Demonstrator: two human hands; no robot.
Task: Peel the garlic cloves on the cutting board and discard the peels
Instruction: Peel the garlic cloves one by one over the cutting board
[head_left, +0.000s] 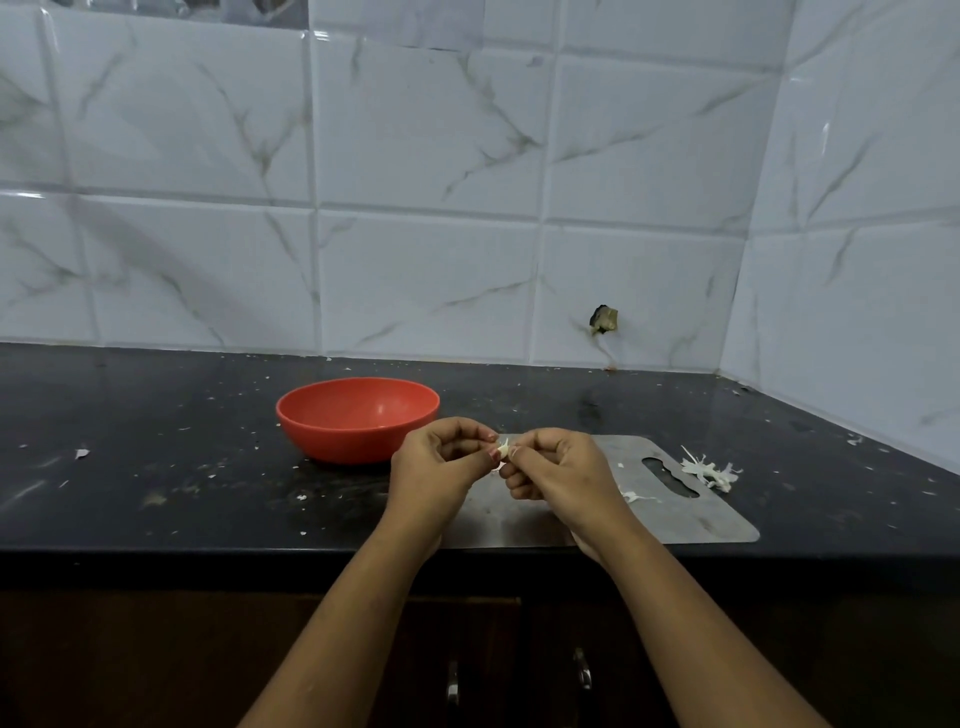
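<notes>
Above the left end of the cutting board (722, 519), in the head view, I see both hands meeting in mid-air over a small pale garlic clove (503, 447). The left hand (441, 465) pinches it between thumb and curled fingertips. The right hand (558, 473) pinches it from the other side, its fingers curled the same way.

The board is a flat grey metal sheet near the front edge of the black worktop (156, 415), right of centre, with a handle slot at its right end. A loose heap of white peels (712, 470) lies across the board's right edge, near its far right corner. A smaller white scrap (636, 498) sits on the board just beside the right wrist. A red bowl (358, 415) stands on the worktop just left of the board, behind the left hand.
</notes>
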